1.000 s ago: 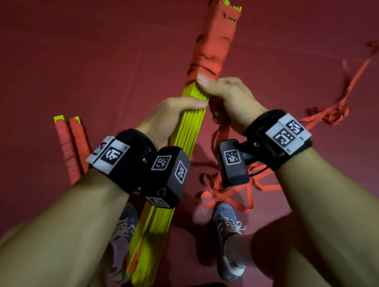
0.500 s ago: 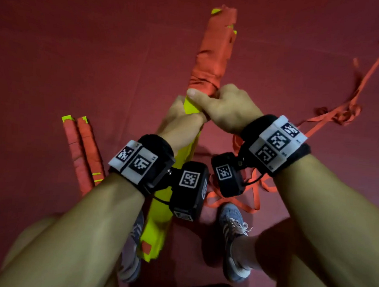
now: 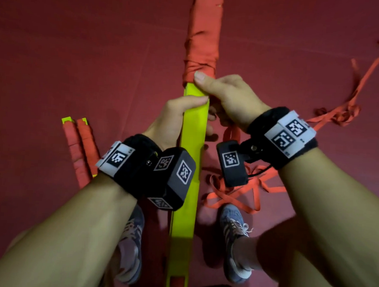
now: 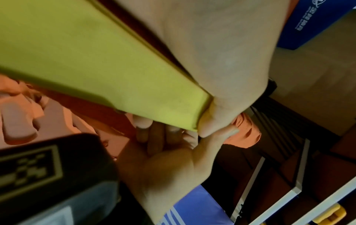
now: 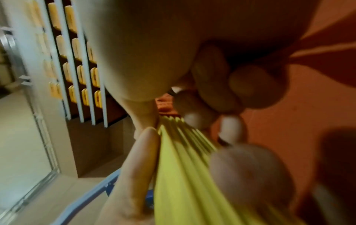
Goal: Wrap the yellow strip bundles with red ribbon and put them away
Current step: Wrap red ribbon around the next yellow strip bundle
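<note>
**Fig.** Over a red floor, the left hand and right hand gripped the centred yellow strip bundle, which was wrapped toward 12 o'clock. Loose red ribbon lay at 4 o'clock, and drawer racks lined the room.

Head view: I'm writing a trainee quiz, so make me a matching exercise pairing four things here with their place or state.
1 left hand
2 right hand
3 loose ribbon
4 two wrapped bundles

A side by side on the floor, left
B tangled on the floor, right
C grips the held bundle on its bare yellow part
D thumb at the edge of the red wrap

Pairs: 1-C, 2-D, 3-B, 4-A
</note>
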Demonstrator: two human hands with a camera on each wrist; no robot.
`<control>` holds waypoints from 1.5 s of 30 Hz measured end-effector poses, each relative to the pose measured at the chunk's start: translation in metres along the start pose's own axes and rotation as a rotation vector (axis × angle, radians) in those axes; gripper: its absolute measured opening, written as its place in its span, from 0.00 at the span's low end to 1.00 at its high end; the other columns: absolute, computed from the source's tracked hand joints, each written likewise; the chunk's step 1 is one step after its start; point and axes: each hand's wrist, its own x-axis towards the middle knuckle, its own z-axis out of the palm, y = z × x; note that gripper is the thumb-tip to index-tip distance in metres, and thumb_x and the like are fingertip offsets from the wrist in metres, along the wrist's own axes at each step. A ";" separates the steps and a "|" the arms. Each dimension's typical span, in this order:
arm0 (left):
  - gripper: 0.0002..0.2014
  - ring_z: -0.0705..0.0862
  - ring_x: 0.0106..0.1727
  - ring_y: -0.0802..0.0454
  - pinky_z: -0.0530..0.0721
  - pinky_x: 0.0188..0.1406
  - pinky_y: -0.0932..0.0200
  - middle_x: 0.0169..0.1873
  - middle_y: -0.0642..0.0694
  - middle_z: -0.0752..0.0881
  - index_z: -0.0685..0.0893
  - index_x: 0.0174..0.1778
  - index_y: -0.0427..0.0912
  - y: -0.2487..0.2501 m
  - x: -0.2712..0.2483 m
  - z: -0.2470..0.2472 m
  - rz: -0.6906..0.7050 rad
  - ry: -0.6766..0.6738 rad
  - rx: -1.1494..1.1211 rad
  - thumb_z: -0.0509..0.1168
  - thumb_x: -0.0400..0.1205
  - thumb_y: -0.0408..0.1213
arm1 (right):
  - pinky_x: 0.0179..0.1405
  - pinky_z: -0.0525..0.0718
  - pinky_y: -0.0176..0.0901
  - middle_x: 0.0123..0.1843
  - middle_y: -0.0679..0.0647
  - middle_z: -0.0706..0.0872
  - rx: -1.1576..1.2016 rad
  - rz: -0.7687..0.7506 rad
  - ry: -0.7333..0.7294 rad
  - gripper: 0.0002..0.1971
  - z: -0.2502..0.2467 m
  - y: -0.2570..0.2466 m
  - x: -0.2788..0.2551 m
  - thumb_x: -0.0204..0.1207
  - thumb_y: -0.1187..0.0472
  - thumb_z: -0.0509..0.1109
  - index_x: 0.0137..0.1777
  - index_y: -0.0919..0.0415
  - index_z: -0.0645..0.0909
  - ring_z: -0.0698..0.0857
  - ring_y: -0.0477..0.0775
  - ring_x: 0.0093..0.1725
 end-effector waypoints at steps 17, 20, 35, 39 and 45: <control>0.16 0.85 0.38 0.47 0.80 0.42 0.50 0.36 0.45 0.87 0.90 0.45 0.41 -0.018 0.022 -0.007 0.034 0.285 0.313 0.76 0.72 0.50 | 0.17 0.74 0.37 0.25 0.56 0.86 -0.454 0.049 -0.024 0.15 -0.017 -0.001 -0.009 0.83 0.62 0.69 0.34 0.63 0.83 0.80 0.49 0.18; 0.13 0.89 0.42 0.45 0.83 0.44 0.51 0.38 0.46 0.91 0.86 0.46 0.43 -0.027 0.028 -0.003 0.022 0.371 0.430 0.76 0.71 0.45 | 0.20 0.75 0.39 0.25 0.55 0.83 -0.511 0.082 0.019 0.15 -0.010 0.001 -0.009 0.77 0.57 0.72 0.29 0.60 0.81 0.79 0.50 0.20; 0.21 0.87 0.50 0.40 0.83 0.57 0.42 0.49 0.34 0.89 0.92 0.54 0.36 -0.018 0.011 0.012 0.246 -0.011 0.019 0.72 0.73 0.48 | 0.22 0.61 0.42 0.18 0.47 0.74 0.137 -0.035 0.232 0.26 -0.012 0.010 -0.008 0.72 0.43 0.78 0.18 0.54 0.77 0.69 0.49 0.18; 0.16 0.86 0.44 0.35 0.86 0.50 0.43 0.44 0.29 0.87 0.89 0.52 0.32 -0.016 0.008 0.016 0.173 -0.034 -0.140 0.66 0.81 0.43 | 0.22 0.58 0.44 0.22 0.56 0.71 0.228 -0.043 0.160 0.22 -0.010 0.013 -0.005 0.67 0.39 0.77 0.27 0.55 0.75 0.66 0.52 0.19; 0.21 0.82 0.28 0.38 0.82 0.35 0.51 0.28 0.31 0.85 0.87 0.42 0.32 -0.018 0.001 0.010 0.004 -0.015 -0.038 0.60 0.85 0.47 | 0.17 0.66 0.37 0.18 0.47 0.72 -0.035 -0.027 0.064 0.24 -0.015 0.015 -0.002 0.77 0.46 0.78 0.23 0.54 0.76 0.68 0.49 0.17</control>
